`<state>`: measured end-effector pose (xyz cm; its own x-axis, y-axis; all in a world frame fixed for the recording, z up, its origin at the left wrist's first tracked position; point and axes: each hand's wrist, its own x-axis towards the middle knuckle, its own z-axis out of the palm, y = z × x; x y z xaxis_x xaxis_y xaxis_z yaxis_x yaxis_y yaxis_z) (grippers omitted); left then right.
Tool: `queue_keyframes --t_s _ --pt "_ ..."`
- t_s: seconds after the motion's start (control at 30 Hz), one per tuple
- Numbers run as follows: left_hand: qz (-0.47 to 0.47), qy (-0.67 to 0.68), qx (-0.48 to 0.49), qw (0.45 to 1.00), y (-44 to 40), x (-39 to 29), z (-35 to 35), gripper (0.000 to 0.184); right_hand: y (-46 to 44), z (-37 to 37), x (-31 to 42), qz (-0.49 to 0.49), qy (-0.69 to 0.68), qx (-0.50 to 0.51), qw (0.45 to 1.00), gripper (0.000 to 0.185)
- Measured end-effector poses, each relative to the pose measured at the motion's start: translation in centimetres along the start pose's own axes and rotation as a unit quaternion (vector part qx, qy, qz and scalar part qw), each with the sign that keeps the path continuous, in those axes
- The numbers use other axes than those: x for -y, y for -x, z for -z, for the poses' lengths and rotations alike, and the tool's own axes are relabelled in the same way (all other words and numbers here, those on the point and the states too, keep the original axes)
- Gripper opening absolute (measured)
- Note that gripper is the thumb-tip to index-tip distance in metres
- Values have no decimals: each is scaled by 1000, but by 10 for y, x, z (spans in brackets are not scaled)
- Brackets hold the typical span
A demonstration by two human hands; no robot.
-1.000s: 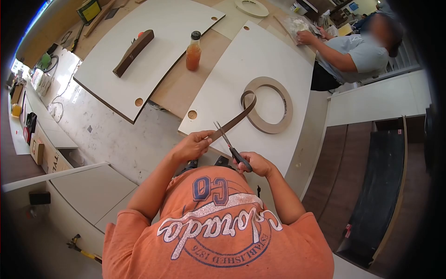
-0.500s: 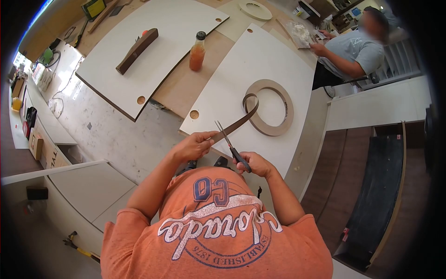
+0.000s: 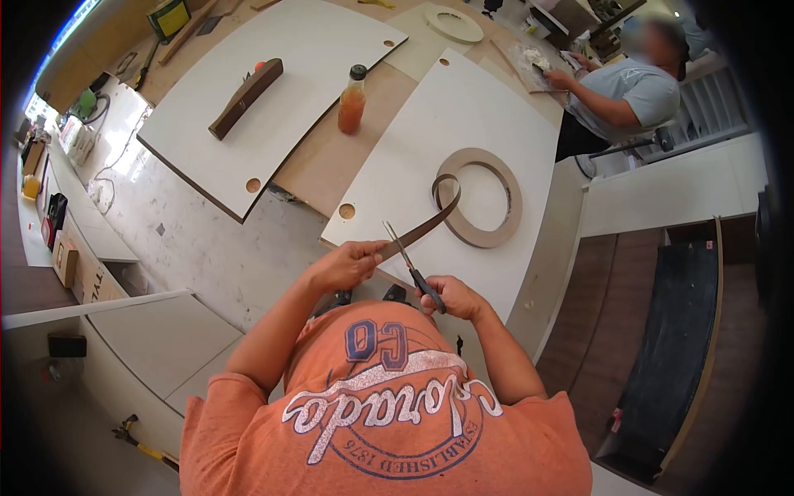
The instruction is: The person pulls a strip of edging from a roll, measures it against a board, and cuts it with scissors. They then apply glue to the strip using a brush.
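Brown strip (image 3: 427,227): thin, flat, its far end curled into a loop above the white panel (image 3: 389,178).
Left grip (image 3: 351,264): pinched on the strip's near end.
Right grip (image 3: 455,296): wrapped round black-handled scissors (image 3: 424,286), blades crossing the strip.

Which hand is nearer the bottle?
Left. The left hand, gripping the strip, is directly on the near side of the bottle; the right hand, holding the scissors, is farther back and off to its right.

upper left, block (image 3: 246,99) on one panel (image 3: 186,136); upper centre, bottle (image 3: 351,109) on worktop (image 3: 321,169) between panels; right of centre, coil (image 3: 514,198) on other panel (image 3: 397,157), scissors (image 3: 420,278) below left.
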<state>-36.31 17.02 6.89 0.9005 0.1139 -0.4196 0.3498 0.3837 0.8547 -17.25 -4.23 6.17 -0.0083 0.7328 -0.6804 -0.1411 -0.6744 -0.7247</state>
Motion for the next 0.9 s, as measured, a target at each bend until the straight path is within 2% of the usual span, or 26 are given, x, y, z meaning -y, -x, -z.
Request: queue_keyframes --t_s 0.23,0.43,0.63,0.73,0.83,0.9 --pt "-6 -16 -1 1000 0 3 1 46 1 1 0 -8 7 -8 1000 31" --pt "-4 -18 -3 1000 1 1 -2 46 3 -4 -2 0 38 -47 998 22" --pt "2 17 5 1000 1 2 -4 46 3 -10 -9 28 67 -85 994 25" --pt "1 24 7 1000 -1 6 -2 47 4 -15 -6 27 56 -100 993 16" --pt "-7 25 9 1000 -2 8 -2 47 3 -15 -10 23 48 -99 994 14" --pt "-7 29 16 999 -2 6 -2 46 1 -13 -15 20 20 -96 995 20"
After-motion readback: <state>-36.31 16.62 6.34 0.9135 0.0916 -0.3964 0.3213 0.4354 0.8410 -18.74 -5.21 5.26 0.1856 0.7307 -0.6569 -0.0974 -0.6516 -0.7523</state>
